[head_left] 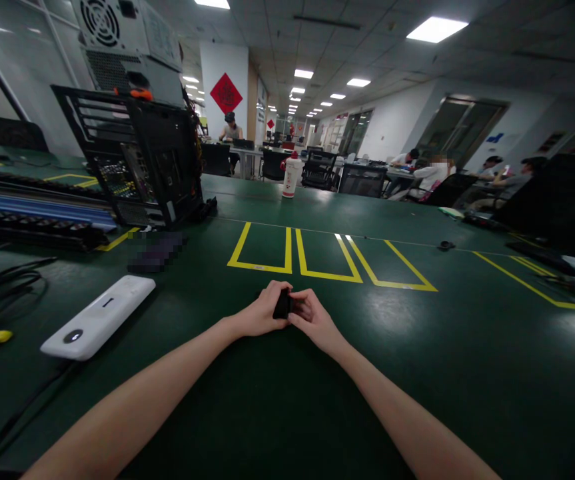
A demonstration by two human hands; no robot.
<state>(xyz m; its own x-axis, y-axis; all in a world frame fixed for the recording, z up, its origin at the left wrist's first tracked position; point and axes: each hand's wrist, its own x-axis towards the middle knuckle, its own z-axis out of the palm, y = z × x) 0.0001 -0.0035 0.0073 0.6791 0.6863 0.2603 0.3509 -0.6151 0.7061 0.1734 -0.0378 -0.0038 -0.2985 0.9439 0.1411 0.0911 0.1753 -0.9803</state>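
My left hand [262, 312] and my right hand [312, 319] rest together on the green table [417, 347], both closed around a small black object [283, 305] held between them. Most of the object is hidden by my fingers. Just beyond my hands, three yellow tape outlines [317, 257] are marked on the table.
A white flat device [100, 315] lies to the left, with black cables [2, 287] beside it. An open black computer case [137, 160] stands at the back left beside long keyboard-like bars [32, 213]. A white bottle [292, 175] stands farther back. People sit at distant desks.
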